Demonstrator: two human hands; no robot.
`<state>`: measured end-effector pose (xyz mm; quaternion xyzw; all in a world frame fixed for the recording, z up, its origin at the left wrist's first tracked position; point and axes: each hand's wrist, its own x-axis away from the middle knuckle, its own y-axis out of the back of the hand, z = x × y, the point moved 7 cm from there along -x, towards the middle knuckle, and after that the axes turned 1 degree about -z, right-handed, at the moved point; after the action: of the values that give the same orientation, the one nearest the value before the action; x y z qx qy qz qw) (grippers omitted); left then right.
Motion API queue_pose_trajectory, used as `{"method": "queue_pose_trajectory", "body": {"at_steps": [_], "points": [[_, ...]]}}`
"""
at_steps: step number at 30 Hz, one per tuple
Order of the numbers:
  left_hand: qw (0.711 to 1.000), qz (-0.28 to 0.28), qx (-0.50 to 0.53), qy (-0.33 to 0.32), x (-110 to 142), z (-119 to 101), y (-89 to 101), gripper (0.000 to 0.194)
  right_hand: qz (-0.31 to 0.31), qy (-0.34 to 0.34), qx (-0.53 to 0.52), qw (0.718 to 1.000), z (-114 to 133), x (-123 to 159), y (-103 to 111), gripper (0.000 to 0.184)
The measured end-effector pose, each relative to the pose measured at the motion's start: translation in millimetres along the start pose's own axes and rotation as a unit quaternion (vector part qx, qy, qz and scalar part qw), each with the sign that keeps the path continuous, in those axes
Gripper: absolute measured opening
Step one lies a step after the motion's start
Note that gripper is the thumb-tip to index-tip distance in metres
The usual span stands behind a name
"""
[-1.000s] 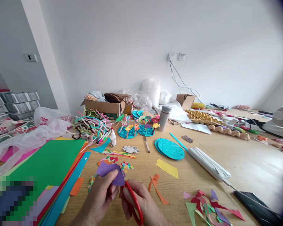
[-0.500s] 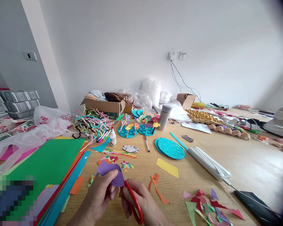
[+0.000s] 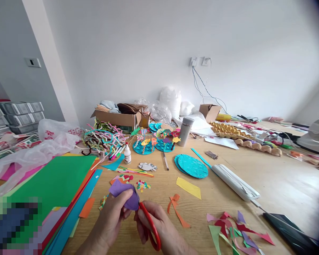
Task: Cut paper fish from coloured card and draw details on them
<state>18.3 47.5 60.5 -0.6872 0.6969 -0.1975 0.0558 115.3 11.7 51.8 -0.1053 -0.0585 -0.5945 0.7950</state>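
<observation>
Between the thumb and fingers of my left hand point(image 3: 113, 214) is a piece of purple paper point(image 3: 122, 192), its right edge rounded. My right hand point(image 3: 155, 217) grips red-handled scissors point(image 3: 150, 223), whose dark blades lie along the paper's right edge. The two hands are close together, above the near part of the table. Just beyond the paper lie small coloured paper dots point(image 3: 143, 185) and red and orange paper pieces point(image 3: 121, 178). A grey paper fish point(image 3: 147, 166) rests farther back, beside thin coloured paper strips point(image 3: 134, 171).
Coloured paper sheets point(image 3: 53, 180) are stacked at left. Paper scraps point(image 3: 236, 228), an orange strip point(image 3: 178, 212) and a power strip point(image 3: 235, 182) lie at right. Behind stand a glue bottle point(image 3: 127, 154), a grey flask point(image 3: 185, 131) and blue discs point(image 3: 192, 165).
The scissor blades have shifted slightly along the purple paper's right edge, and more of the blades shows. Both hands keep their hold in nearly the same place.
</observation>
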Motion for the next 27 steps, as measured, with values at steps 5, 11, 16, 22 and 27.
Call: {"method": "queue_pose_trajectory", "body": {"at_steps": [5,11,16,22,27], "points": [[1.0,-0.003,0.006,0.018,0,1,0.4,0.034,0.0,0.002,0.01,1.0,1,1,-1,0.036],[1.0,0.003,0.012,0.022,0,3,1.5,0.034,0.003,0.009,0.017,1.0,1,-1,0,0.039],[0.999,0.008,0.02,0.026,1,4,0.7,0.035,-0.001,0.009,0.01,1.0,-6,-3,2,0.041],[0.999,0.011,0.024,0.033,2,5,-0.4,0.035,0.0,0.014,0.007,1.0,-11,-5,4,0.042],[0.999,0.012,0.022,0.035,2,3,-1.6,0.037,-0.01,0.008,0.001,1.0,-11,-4,4,0.041]]}}
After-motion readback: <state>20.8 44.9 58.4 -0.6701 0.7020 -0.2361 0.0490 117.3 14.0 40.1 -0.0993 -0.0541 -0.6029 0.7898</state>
